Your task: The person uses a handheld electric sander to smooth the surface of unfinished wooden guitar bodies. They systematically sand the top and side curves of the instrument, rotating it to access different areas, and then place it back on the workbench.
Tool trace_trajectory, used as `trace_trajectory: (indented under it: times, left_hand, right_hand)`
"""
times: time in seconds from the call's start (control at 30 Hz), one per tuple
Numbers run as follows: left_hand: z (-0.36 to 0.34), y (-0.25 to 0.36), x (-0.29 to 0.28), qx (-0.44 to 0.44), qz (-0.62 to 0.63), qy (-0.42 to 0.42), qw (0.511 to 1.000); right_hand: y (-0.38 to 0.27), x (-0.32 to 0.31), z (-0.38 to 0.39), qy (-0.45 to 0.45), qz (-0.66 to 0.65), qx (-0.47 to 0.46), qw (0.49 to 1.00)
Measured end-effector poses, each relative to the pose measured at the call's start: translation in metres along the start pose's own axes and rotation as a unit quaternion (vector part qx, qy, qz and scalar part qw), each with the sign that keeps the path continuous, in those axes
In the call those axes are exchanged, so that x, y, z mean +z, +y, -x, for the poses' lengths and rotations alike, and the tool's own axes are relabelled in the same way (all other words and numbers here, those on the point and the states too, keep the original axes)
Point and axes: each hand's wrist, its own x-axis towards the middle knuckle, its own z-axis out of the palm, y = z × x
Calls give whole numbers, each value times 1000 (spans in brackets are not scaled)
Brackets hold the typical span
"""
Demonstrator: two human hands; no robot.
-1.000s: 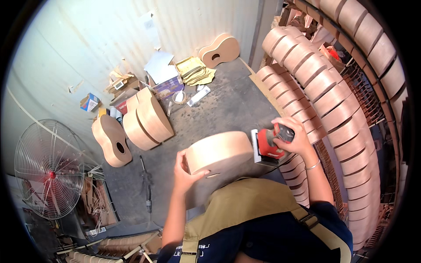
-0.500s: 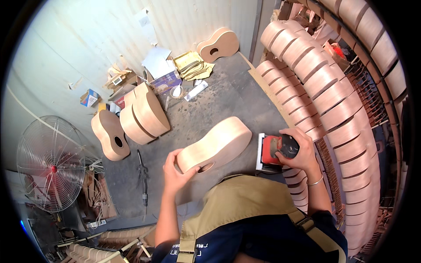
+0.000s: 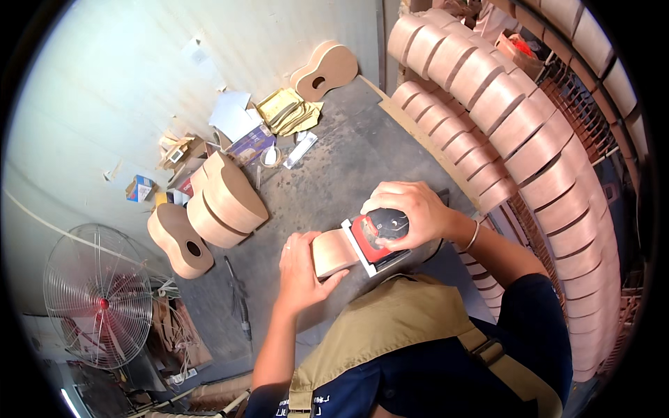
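Left hand [image 3: 301, 273] grips guitar body [image 3: 333, 252]; right hand [image 3: 411, 212] presses sander [image 3: 376, 238].

Most of the guitar body [image 3: 333, 252] is hidden behind the left hand [image 3: 301, 273], the sander [image 3: 376, 237] and the apron. The sander's top is covered by the right hand [image 3: 410, 212]. The far-left clutter is too small to be identified.
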Motion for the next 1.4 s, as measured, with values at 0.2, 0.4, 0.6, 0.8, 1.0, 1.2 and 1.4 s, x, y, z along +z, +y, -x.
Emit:
trace_trajectory:
  times: [0.2, 0.4, 0.6, 0.8, 1.0, 1.2, 1.4]
  left_hand:
    - [5, 1, 2, -22, -8, -2, 1000]
    - [17, -8, 3, -17, 5, 2, 1000]
    - [23, -15, 1, -21, -6, 20, 1000]
    - [28, -19, 1, -42, 4, 25, 999]
    - [36, -35, -3, -47, 26, 14, 998]
    - [32, -25, -2, -51, 13, 11, 999]
    - [79, -74, -11, -163, 105, 47, 980]
  right_hand:
    - [0, -6, -3, -63, 54, -12, 996]
    - [10, 8, 2, -18, 41, 1, 999]
    - [3, 17, -12, -17, 16, -32, 999]
    - [-10, 5, -25, -92, 67, -43, 993]
    - [-1, 6, -22, -95, 57, -42, 993]
    - [-5, 3, -19, -95, 70, -56, 991]
    - [8, 3, 12, -64, -4, -4, 998]
